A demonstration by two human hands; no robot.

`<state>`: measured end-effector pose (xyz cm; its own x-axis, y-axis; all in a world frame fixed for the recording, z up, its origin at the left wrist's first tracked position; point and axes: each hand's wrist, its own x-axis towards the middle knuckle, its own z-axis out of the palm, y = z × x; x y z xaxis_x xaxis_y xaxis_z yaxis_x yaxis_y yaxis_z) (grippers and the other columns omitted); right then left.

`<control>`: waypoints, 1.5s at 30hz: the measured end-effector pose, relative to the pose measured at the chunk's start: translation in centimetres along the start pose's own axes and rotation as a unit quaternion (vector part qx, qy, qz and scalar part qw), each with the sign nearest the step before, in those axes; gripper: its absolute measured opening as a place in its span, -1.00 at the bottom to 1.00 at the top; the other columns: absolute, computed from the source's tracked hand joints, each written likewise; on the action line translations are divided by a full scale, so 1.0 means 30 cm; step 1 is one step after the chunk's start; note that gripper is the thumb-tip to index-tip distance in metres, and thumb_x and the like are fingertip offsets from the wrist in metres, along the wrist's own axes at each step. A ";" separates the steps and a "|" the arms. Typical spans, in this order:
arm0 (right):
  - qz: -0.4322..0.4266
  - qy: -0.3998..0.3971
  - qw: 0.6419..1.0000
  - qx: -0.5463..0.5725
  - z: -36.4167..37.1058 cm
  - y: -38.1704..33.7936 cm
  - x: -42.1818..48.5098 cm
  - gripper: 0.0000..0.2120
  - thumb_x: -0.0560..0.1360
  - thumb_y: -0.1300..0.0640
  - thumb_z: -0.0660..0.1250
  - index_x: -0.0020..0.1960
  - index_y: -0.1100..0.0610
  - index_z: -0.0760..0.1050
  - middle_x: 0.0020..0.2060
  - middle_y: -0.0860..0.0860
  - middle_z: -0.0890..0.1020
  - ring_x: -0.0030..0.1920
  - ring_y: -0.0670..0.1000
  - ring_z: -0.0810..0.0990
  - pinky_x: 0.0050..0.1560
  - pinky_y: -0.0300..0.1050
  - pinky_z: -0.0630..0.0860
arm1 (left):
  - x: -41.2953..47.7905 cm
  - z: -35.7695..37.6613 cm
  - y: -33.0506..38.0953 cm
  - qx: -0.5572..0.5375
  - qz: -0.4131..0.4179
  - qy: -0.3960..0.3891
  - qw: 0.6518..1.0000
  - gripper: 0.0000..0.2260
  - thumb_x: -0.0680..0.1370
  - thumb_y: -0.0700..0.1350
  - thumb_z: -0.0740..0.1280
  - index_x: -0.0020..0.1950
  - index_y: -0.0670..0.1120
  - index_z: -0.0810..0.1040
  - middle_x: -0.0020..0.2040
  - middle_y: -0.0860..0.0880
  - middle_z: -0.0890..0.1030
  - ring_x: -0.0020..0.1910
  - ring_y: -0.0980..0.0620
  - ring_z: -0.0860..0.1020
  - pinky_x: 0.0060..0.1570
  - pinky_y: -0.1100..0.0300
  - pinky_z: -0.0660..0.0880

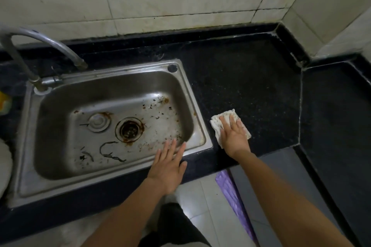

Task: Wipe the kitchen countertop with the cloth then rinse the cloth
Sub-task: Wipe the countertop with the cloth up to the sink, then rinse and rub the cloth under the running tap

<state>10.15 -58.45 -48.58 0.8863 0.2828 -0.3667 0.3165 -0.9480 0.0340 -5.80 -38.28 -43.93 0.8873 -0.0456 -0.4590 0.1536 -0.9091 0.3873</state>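
Observation:
A pale speckled cloth [217, 121] lies flat on the black countertop [247, 86], just right of the sink. My right hand [233, 136] presses down on it with straight, spread fingers, covering most of it. My left hand [168, 166] rests flat with straight fingers on the sink's front rim and the counter edge. The steel sink [197, 106] is stained, with rust around its drain [129, 129]. A curved tap [42, 40] stands at the sink's back left, and no water runs from it.
Tiled walls close the counter at the back and right, where it turns a corner [301, 66]. A yellow object [5, 103] sits at the far left edge. A purple bag [232, 190] hangs below the counter front over the tiled floor.

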 end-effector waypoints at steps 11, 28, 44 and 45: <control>-0.073 0.014 0.997 0.037 -0.212 -0.079 0.485 -0.50 0.65 0.05 -0.16 0.57 -0.01 -0.16 0.56 0.10 -0.15 0.54 0.19 -0.23 0.52 0.05 -0.24 | 0.246 0.006 0.046 0.054 0.054 0.050 0.996 -0.47 0.64 0.15 -0.22 0.54 -0.03 -0.28 0.53 0.03 -0.31 0.48 0.00 -0.36 0.43 0.00 -0.34; -0.259 -0.010 0.951 0.167 -0.246 -0.090 0.253 -0.45 0.60 0.25 0.15 0.55 0.13 0.09 0.54 0.08 0.13 0.55 0.06 0.03 0.48 -0.25 -0.12 | 0.245 -0.005 0.050 0.040 0.052 0.031 0.997 -0.48 0.64 0.15 -0.23 0.51 0.01 -0.37 0.48 0.08 -0.43 0.42 0.10 -0.47 0.43 0.11 -0.38; -0.122 -0.165 0.963 0.177 -0.188 -0.012 -0.392 -0.55 0.55 0.30 0.18 0.37 0.00 0.47 0.18 0.07 0.60 -0.05 -0.05 0.56 -0.04 -0.38 0.40 | 0.072 0.006 0.003 0.047 0.065 -0.030 0.996 -0.47 0.65 0.11 -0.18 0.51 -0.02 -0.36 0.52 0.03 -0.35 0.48 0.03 -0.37 0.42 0.05 -0.36; -0.115 -0.173 0.964 0.165 -0.203 -0.024 -0.393 -0.56 0.53 0.29 0.19 0.35 -0.01 0.49 0.13 0.09 0.63 -0.01 0.02 0.59 -0.01 -0.28 0.44 | 0.056 0.003 -0.015 0.050 0.071 -0.034 0.996 -0.47 0.65 0.12 -0.18 0.51 -0.01 -0.35 0.52 0.02 -0.34 0.48 0.03 -0.37 0.42 0.05 -0.35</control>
<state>1.54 -60.20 -38.61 0.6207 0.4802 -0.6199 0.3159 -0.8767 -0.3628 -4.43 -37.98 -44.95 0.8647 -0.2015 -0.4601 -0.0183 -0.9281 0.3720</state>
